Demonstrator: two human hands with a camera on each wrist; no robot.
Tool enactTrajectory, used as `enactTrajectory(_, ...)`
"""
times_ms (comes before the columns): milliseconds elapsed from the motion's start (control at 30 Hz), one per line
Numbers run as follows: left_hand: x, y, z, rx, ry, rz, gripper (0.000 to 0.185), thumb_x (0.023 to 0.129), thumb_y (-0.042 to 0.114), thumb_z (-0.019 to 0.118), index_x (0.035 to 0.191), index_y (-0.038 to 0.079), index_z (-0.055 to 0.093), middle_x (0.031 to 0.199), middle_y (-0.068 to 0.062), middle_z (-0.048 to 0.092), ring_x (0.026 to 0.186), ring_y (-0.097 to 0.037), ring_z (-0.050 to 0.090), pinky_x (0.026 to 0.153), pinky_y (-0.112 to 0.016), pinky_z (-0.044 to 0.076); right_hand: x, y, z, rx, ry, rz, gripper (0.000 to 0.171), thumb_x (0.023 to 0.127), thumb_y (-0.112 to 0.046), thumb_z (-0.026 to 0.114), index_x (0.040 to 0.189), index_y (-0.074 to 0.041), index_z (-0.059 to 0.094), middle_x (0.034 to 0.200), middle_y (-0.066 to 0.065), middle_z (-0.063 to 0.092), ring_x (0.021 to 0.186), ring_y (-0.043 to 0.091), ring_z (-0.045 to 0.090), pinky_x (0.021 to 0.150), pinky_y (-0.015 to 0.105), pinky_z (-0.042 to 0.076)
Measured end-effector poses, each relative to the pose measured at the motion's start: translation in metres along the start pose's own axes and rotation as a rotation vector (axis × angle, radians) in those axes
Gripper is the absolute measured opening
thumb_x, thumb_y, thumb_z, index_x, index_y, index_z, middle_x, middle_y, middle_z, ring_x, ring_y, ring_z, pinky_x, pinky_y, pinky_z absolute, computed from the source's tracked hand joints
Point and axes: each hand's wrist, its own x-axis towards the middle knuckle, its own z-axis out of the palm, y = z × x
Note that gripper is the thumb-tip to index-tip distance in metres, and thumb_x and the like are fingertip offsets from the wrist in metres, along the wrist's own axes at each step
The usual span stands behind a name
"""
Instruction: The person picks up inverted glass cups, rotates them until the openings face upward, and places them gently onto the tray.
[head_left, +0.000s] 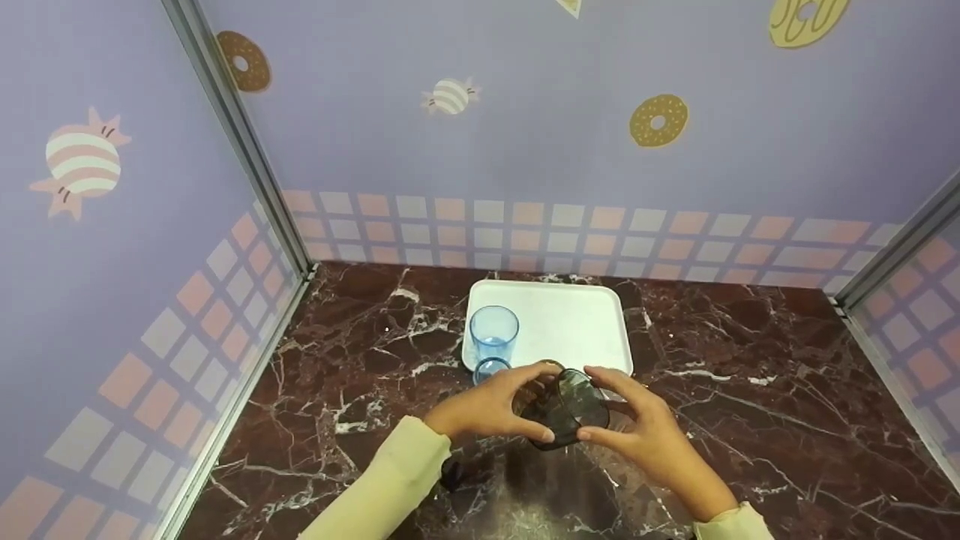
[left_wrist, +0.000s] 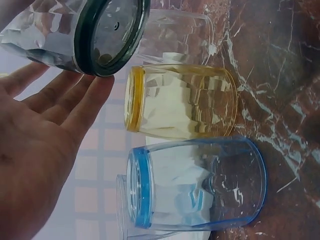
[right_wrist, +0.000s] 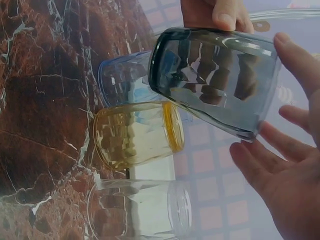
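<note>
A dark grey transparent cup (head_left: 564, 412) is tilted on its side above the table, between both hands. My left hand (head_left: 487, 405) holds it near its thick base, thumb on one side and fingers on the other. At the rim end, my right hand (head_left: 637, 420) grips the cup with thumb and fingertips spread around it. In the right wrist view, light passes through the faceted wall of the grey cup (right_wrist: 215, 85). Beyond it, a blue cup (left_wrist: 195, 185), a yellow cup (left_wrist: 185, 102) and a clear cup (right_wrist: 135, 210) stand upside down in a row.
A white tray (head_left: 574, 322) lies behind the row, and an upright blue cup (head_left: 495, 326) stands on its left side. The dark red marble table (head_left: 750, 420) meets patterned purple panels (head_left: 525, 142) at the back and both sides.
</note>
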Motion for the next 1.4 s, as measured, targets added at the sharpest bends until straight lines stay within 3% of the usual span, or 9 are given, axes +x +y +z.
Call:
enactTrajectory(133, -0.001, 0.001, -0.003, 0.066, -0.037, 0.008, 0.080, 0.077, 0.036, 0.080, 0.145, 0.021, 0.040, 0.131, -0.002, 0.059, 0.111, -0.013, 0.061, 0.097, -0.026, 0.050, -0.001, 0.000, -0.002, -0.089, -0.101, -0.023, 0.077, 0.073, -0.030, 0.081, 0.141, -0.018, 0.049, 0.141, 0.009, 0.052, 0.126, 0.030, 0.052, 0.094, 0.041, 0.054)
enactTrajectory(267, -0.002, 0.002, -0.004, 0.101, -0.076, 0.007, 0.083, 0.077, 0.040, 0.080, 0.147, 0.027, 0.038, 0.136, 0.002, 0.055, 0.114, -0.013, 0.059, 0.099, -0.030, 0.049, -0.002, -0.001, -0.002, -0.184, -0.182, -0.021, 0.081, 0.075, -0.041, 0.077, 0.145, -0.019, 0.044, 0.147, 0.011, 0.045, 0.129, 0.034, 0.049, 0.094, 0.043, 0.054)
enactTrajectory(467, -0.002, 0.003, -0.005, 0.124, -0.125, 0.013, 0.081, 0.077, 0.043, 0.079, 0.146, 0.040, 0.037, 0.134, 0.006, 0.055, 0.112, -0.011, 0.058, 0.098, -0.030, 0.049, -0.003, -0.002, -0.001, -0.220, -0.226, -0.044, 0.081, 0.074, -0.036, 0.080, 0.146, -0.024, 0.044, 0.148, 0.010, 0.043, 0.127, 0.031, 0.051, 0.089, 0.041, 0.055)
enactTrajectory(700, -0.001, 0.006, -0.006, 0.192, -0.166, -0.019, 0.082, 0.076, 0.048, 0.077, 0.147, 0.040, 0.035, 0.142, 0.011, 0.050, 0.124, -0.013, 0.052, 0.107, -0.034, 0.042, -0.004, -0.003, 0.000, -0.213, -0.270, -0.046, 0.080, 0.075, -0.036, 0.079, 0.146, -0.025, 0.044, 0.148, 0.011, 0.042, 0.127, 0.033, 0.050, 0.089, 0.041, 0.056)
enactTrajectory(1067, -0.001, 0.005, -0.005, 0.163, -0.167, -0.009, 0.081, 0.075, 0.043, 0.080, 0.146, 0.036, 0.040, 0.132, 0.008, 0.056, 0.107, -0.006, 0.059, 0.095, -0.023, 0.049, -0.003, -0.003, 0.001, -0.171, -0.246, -0.075, 0.071, 0.076, -0.035, 0.079, 0.141, -0.023, 0.052, 0.142, 0.011, 0.048, 0.121, 0.033, 0.054, 0.086, 0.039, 0.058)
enactTrajectory(1200, -0.001, 0.005, -0.006, 0.149, -0.153, -0.023, 0.083, 0.075, 0.042, 0.081, 0.146, 0.037, 0.039, 0.134, 0.010, 0.055, 0.110, -0.007, 0.059, 0.098, -0.026, 0.048, -0.002, -0.005, 0.000, -0.193, -0.237, -0.074, 0.072, 0.073, -0.030, 0.082, 0.139, -0.024, 0.054, 0.141, 0.008, 0.049, 0.118, 0.028, 0.055, 0.086, 0.037, 0.058)
enactTrajectory(1400, -0.004, 0.006, -0.013, 0.179, -0.111, -0.034, 0.083, 0.076, 0.041, 0.080, 0.147, 0.027, 0.040, 0.140, 0.007, 0.054, 0.118, -0.014, 0.058, 0.104, -0.032, 0.046, -0.001, -0.004, -0.004, -0.214, -0.236, -0.058, 0.074, 0.071, -0.028, 0.084, 0.138, -0.024, 0.054, 0.140, 0.005, 0.050, 0.116, 0.024, 0.057, 0.085, 0.034, 0.058)
